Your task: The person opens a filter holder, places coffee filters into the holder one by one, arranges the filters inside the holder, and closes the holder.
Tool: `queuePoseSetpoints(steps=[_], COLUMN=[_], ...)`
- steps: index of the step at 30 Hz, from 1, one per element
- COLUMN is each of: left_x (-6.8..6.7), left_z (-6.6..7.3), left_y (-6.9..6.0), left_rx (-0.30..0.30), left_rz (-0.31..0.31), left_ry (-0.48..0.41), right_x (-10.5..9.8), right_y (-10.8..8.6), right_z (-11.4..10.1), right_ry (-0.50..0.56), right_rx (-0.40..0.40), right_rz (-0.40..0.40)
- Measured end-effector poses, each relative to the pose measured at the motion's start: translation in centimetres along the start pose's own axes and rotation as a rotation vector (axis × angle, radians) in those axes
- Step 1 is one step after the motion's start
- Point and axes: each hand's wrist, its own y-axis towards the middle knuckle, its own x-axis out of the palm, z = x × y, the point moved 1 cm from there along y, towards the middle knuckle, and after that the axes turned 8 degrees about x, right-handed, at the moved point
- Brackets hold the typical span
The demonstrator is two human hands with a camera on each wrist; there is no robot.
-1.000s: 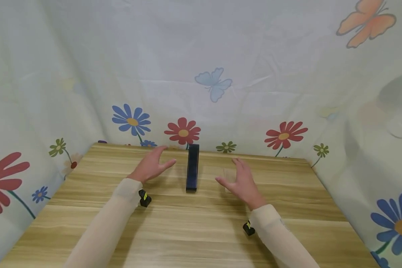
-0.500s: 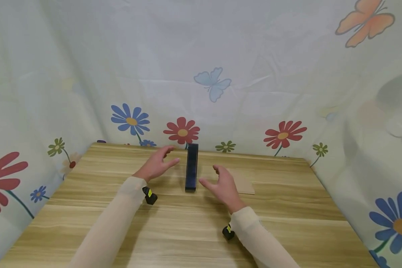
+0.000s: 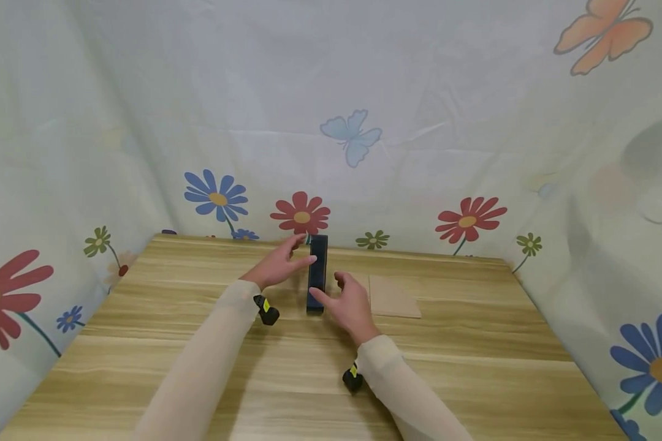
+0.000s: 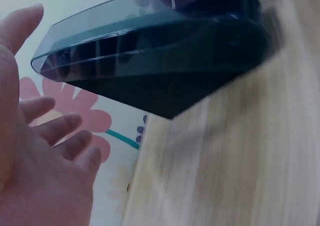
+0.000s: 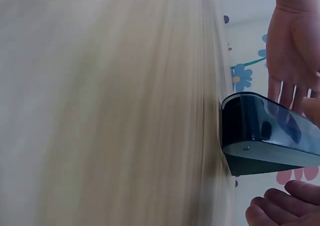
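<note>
A dark, glossy, elongated object [image 3: 319, 272] stands on the wooden table, its long side running away from the viewer. To its left is the left hand [image 3: 276, 267], thumb and fingers spread apart; its thumb tip overlaps the object in the head view. The right hand [image 3: 352, 306] is at the near right side, thumb over the near end; contact cannot be told. In the left wrist view, the left hand [image 4: 47, 161] has a gap to the object [image 4: 165, 50]. The right wrist view shows the right hand [image 5: 287, 206] below the object [image 5: 270, 131], fingers loosely bent.
A flat tan sheet [image 3: 394, 297] lies on the table [image 3: 287, 373] to the right of the right hand. Behind the table's far edge hangs a white cloth [image 3: 243, 92] printed with flowers and butterflies. Each wrist carries a small black device.
Both hands have moved inward toward the dark object, the right hand by more. The tan sheet, mostly hidden under the right hand before, is now uncovered.
</note>
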Motion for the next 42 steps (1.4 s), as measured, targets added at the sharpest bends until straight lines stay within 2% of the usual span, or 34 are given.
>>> queuePoseSetpoints(steps=[4,9,14,21,31,42], left_x=[0.3,0.6,0.7,1.1,1.5,1.7], left_z=[0.2,-0.1,-0.5,-1.1,-1.1,-1.1], left_y=[0.6,1.5,2.2,3.1,3.1,3.0], left_rx=[-0.045,-0.055,-0.083,-0.075,-0.01,-0.021], left_rz=[-0.036,-0.015,-0.006,-0.002,-0.012,-0.027], left_ry=[-0.084,-0.172,-0.221,-0.213,-0.22,-0.214], right_x=[0.5,0.8,1.1,1.7,2.7,3.2], right_y=[0.1,0.1,0.1,0.6,0.7,1.0], right_z=[-0.2,-0.8,-1.2,-1.5,-1.6,-1.5], right_ry=[0.016,0.037,0.049,0.065,0.087,0.074], right_rx=[0.013,0.03,0.065,0.067,0.044,0.045], right_rz=[0.012,0.004,-0.002,0.003,0.007,0.019])
